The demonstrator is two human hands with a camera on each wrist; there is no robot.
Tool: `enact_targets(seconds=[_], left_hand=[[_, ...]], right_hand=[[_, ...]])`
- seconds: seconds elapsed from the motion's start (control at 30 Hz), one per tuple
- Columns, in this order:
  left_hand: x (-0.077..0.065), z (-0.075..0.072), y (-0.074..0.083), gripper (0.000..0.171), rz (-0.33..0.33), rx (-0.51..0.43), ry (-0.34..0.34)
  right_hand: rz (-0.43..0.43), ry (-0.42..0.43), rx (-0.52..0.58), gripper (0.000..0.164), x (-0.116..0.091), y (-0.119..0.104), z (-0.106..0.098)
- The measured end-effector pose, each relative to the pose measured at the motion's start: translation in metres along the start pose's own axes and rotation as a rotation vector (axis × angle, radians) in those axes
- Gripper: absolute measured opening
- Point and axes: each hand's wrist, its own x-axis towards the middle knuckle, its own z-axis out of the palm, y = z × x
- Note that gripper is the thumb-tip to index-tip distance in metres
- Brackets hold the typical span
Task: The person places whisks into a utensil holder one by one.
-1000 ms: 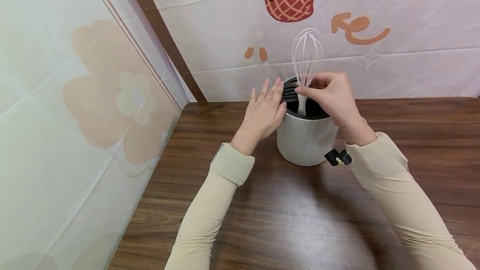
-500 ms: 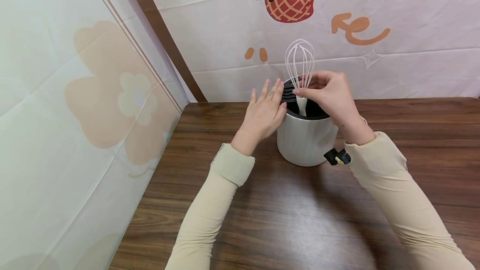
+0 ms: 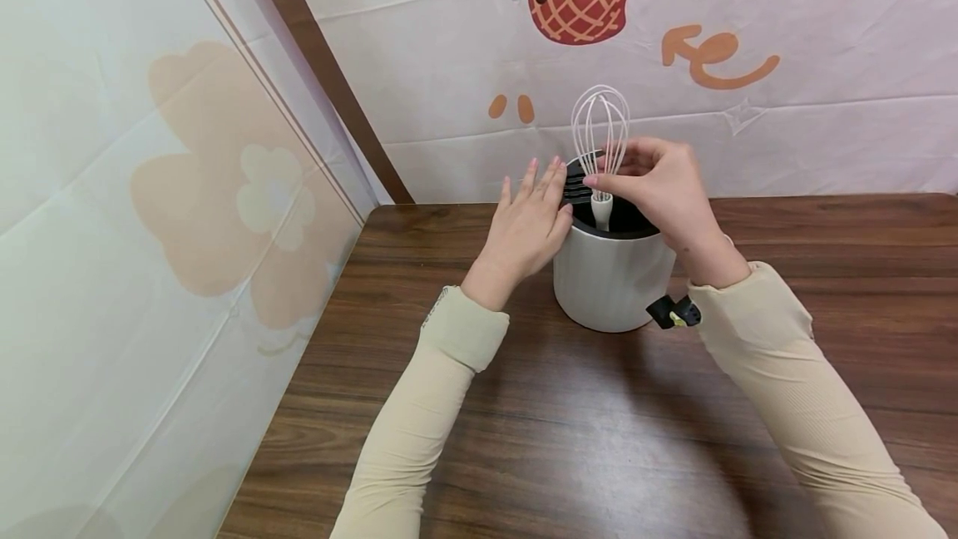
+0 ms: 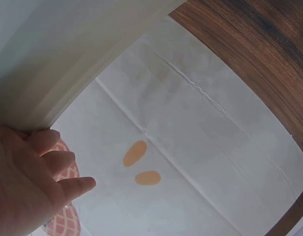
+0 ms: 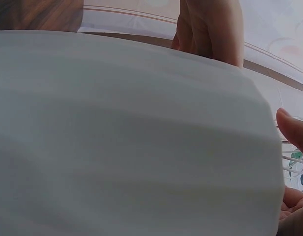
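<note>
A white utensil holder (image 3: pixel 614 281) with a black inner rim stands on the table. My left hand (image 3: pixel 522 235) rests on its left side with fingers extended; in the left wrist view, that hand (image 4: pixel 28 182) lies against the holder wall (image 4: pixel 68 64). My right hand (image 3: pixel 669 190) pinches a white whisk (image 3: pixel 602 212) by the lower part of its wires, between thumb and fingers. The whisk is upright, wires up, its handle end down inside the holder and mostly hidden. In the right wrist view, the holder's pale wall (image 5: pixel 141 147) covers most of the scene.
Black slotted pieces (image 3: pixel 576 187) show at the left of the holder's opening. A small black bow-shaped item (image 3: pixel 674 313) is by the right cuff. The brown wooden table (image 3: pixel 569 439) meets a printed white cloth (image 3: pixel 449 65) behind and another at the left.
The whisk has moved a little left and sunk lower into the holder, held by my right hand. My left hand stays against the holder.
</note>
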Motion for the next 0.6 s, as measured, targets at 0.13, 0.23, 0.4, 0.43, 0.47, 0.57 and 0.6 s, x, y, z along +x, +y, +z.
enact_targets(seconds=[0.13, 0.23, 0.4, 0.43, 0.47, 0.57, 0.6], left_hand=[[-0.0001, -0.0003, 0.0003, 0.056, -0.002, 0.008, -0.001], [0.0000, -0.0007, 0.0005, 0.056, -0.005, 0.011, -0.002], [0.0002, -0.0010, 0.0010, 0.056, -0.003, 0.007, 0.003], [0.0001, -0.0010, 0.0011, 0.056, -0.002, 0.006, 0.004], [0.0002, -0.0009, 0.0009, 0.056, -0.001, 0.007, 0.005], [0.0003, -0.0005, 0.0006, 0.056, 0.002, 0.011, 0.007], [0.0005, -0.0003, 0.0004, 0.056, 0.004, 0.014, 0.008]], right_hand=[[0.002, 0.001, 0.011, 0.036, 0.0000, -0.0001, 0.0003], [0.008, 0.002, 0.021, 0.037, -0.0002, -0.0005, 0.0004], [0.010, 0.003, 0.016, 0.036, -0.0003, -0.0014, 0.0005], [0.007, 0.003, 0.010, 0.037, -0.0002, -0.0014, 0.0007], [0.005, 0.002, 0.001, 0.037, -0.0003, -0.0015, 0.0006], [-0.002, -0.001, -0.023, 0.039, -0.0004, -0.0018, 0.0008], [-0.003, -0.003, -0.029, 0.040, -0.0006, -0.0019, 0.0007]])
